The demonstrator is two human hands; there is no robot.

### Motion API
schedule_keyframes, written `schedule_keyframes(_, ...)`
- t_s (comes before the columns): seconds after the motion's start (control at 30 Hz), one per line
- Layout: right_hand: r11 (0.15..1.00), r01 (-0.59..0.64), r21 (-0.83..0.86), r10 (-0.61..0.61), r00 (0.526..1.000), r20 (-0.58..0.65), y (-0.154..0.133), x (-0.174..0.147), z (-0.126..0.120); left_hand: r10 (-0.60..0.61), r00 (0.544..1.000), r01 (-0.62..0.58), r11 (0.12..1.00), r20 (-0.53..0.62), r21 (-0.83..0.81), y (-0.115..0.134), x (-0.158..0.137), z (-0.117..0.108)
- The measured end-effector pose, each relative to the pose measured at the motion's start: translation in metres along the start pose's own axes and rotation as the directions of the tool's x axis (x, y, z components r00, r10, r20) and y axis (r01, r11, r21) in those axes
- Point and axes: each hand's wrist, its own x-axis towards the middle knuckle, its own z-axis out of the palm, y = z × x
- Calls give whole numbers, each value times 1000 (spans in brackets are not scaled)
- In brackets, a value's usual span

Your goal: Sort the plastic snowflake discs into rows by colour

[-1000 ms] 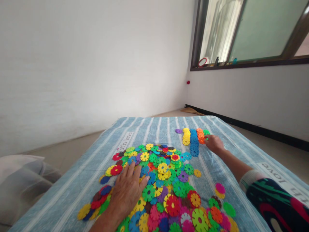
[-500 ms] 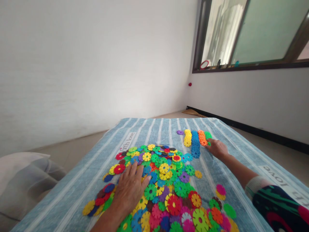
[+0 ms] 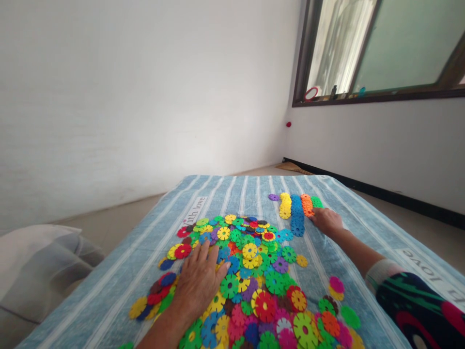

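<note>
Your left hand (image 3: 198, 281) rests on disc pile (image 3: 250, 250), fingers loosely spread. Your right hand (image 3: 329, 223), two o'clock from pile, beside orange discs (image 3: 307, 203); finger grip cannot be told.

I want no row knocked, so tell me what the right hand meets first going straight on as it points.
Most likely the right hand would meet the orange row first, just ahead; the green row is close too, and depth is unclear.

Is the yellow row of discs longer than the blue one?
No, the blue row reaches past the near end of the yellow row, while their far ends lie about level.
</note>
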Motion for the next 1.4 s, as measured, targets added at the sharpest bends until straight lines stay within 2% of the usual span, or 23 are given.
schedule_keyframes(0.13,1000,10,-8,-10,1000,-26,-3,-12,-3,3,1000,-3,1000,2,13,0,-1,2)
schedule_keyframes(0.27,999,48,20,-47,998,-44,-6,-39,2,-4,1000,3,999,28,41,2,-4,0)
schedule_keyframes(0.4,974,129,186,-114,990,-88,-6,-75,15,2,999,-3,1000,46,22,5,-8,-5)
schedule_keyframes(0.6,840,197,506,-161,980,-115,-5,-124,23,33,998,-32,999,45,-18,13,-16,-12)
schedule_keyframes(0.7,757,217,616,-222,972,-70,-12,-142,18,52,998,-51,998,40,-37,20,-21,-17)
schedule_keyframes(0.8,709,207,674,-259,966,-24,-25,-156,11,62,997,-60,998,52,-35,26,-25,-23)
schedule_keyframes(0.97,647,254,719,-337,941,-30,-43,-168,13,64,996,-63,998,64,-18,33,-28,-29)
schedule_keyframes(1.13,635,264,726,-327,943,-57,-44,-168,25,52,999,-50,995,18,-87,37,-24,-33)
schedule_keyframes(1.23,653,264,710,-313,947,-65,-44,-166,28,156,988,-151,968,8,-198,39,-19,-30)
schedule_keyframes(1.4,649,286,705,-317,944,-91,-45,-166,27,259,960,-221,934,106,-280,43,-24,-23)
